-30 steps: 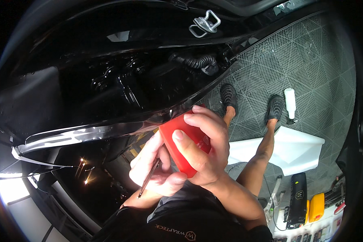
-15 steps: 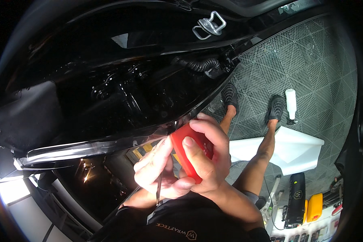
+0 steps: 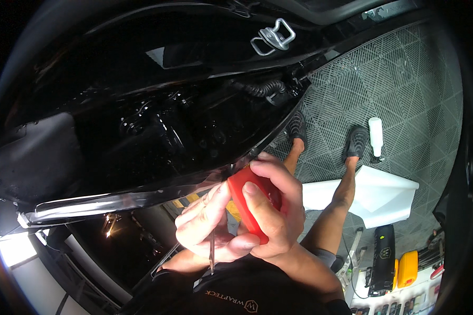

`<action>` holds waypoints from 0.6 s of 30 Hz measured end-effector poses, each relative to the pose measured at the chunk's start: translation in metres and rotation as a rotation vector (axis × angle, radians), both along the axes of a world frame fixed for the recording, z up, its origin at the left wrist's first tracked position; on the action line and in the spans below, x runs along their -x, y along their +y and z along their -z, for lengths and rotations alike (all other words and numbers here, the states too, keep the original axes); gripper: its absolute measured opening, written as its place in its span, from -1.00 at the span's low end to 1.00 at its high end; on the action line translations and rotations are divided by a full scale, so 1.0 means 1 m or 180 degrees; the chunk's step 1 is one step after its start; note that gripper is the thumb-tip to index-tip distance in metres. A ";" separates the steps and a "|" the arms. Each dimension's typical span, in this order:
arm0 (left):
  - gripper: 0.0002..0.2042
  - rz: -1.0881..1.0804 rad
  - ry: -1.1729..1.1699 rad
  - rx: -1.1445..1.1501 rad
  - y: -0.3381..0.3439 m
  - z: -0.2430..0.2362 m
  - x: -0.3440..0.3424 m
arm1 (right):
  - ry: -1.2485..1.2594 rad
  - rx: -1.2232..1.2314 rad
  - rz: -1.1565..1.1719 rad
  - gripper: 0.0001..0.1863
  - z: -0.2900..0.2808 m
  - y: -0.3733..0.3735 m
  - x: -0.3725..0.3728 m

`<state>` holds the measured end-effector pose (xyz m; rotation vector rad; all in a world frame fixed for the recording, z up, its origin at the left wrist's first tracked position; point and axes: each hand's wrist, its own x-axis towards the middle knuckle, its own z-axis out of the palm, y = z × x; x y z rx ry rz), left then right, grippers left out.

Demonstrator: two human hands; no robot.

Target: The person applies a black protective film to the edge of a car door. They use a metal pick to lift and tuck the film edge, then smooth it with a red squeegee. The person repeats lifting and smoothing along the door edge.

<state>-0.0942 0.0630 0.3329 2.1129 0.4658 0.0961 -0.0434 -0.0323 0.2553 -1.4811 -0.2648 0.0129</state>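
My right hand (image 3: pixel 278 210) wraps round a red block-shaped tool (image 3: pixel 247 202), thumb lying along its face. The tool's upper end meets the lower edge of a glossy black car door (image 3: pixel 215 142). My left hand (image 3: pixel 207 223) is closed beside it, its fingertips at the tool's upper left corner, close to that edge. A thin, pointed, knife-like tool (image 3: pixel 212 254) sticks down out of my left fingers; its upper part is hidden by them. Shiny film-like material (image 3: pixel 205 185) seems to run along the door edge left of my fingers.
A silver metal latch loop (image 3: pixel 273 38) stands on the door frame, with a ribbed black cable sleeve (image 3: pixel 263 88) below it. On the tiled floor lie a white bottle (image 3: pixel 376 137) and a white sheet (image 3: pixel 381 194). A yellow case (image 3: pixel 408 269) and a black bag (image 3: pixel 383 260) sit lower right.
Both hands and the red tool have shifted slightly right and down in the picture. The red tool's upper end stays at the door edge, and both grips look the same.
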 end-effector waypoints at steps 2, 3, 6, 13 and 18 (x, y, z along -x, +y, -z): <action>-0.18 -0.0007 0.0012 -0.0095 -0.001 0.001 -0.001 | 0.0017 -0.0018 -0.0010 -0.53 -0.002 0.000 0.000; -0.15 0.0031 0.0007 -0.0193 -0.001 0.001 -0.002 | 0.0037 -0.0025 -0.0013 -0.56 -0.003 -0.002 -0.001; -0.07 0.0045 0.0111 -0.0376 -0.003 0.001 -0.003 | 0.0199 0.0030 -0.0109 -0.54 -0.008 -0.007 -0.003; -0.18 -0.0102 0.0097 0.0610 -0.003 0.000 -0.003 | -0.0152 0.0046 -0.0502 -0.44 0.005 -0.032 -0.030; -0.20 -0.0125 0.0069 0.0800 -0.002 0.004 0.000 | -0.0507 0.0165 -0.0730 -0.45 0.020 -0.040 -0.047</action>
